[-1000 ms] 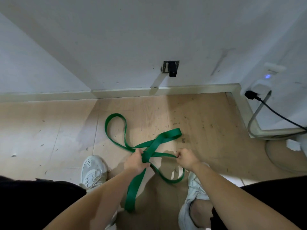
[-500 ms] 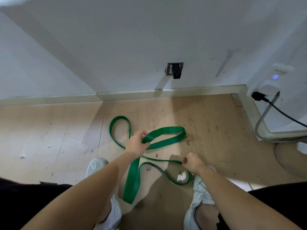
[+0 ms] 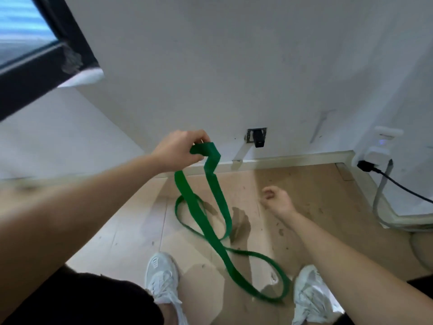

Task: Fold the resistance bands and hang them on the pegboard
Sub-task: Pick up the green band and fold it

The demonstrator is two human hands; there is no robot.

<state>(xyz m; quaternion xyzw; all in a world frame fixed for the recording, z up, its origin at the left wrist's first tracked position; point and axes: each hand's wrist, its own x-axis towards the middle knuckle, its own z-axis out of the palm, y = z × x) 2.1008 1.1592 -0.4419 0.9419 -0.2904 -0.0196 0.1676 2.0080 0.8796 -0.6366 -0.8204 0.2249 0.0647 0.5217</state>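
A long green resistance band (image 3: 212,221) hangs from my left hand (image 3: 181,148), which grips its folded top end high in front of the white wall. The band drops in two strands, loops near the floor and trails to a loop between my white shoes. My right hand (image 3: 277,200) hovers lower and to the right, apart from the band, with its fingers loosely curled and nothing in them. No pegboard is in view.
A wooden floor (image 3: 304,195) meets a white wall with a small black socket (image 3: 257,137). At right a white plug adapter (image 3: 379,148) holds a black cable (image 3: 398,184) and a grey cable. A dark window frame (image 3: 46,66) is at top left. My shoes (image 3: 161,275) stand below.
My left hand has lifted the band's end up off the floor toward the wall. My right hand has let go of the band and moved up and away. The view has tilted upward.
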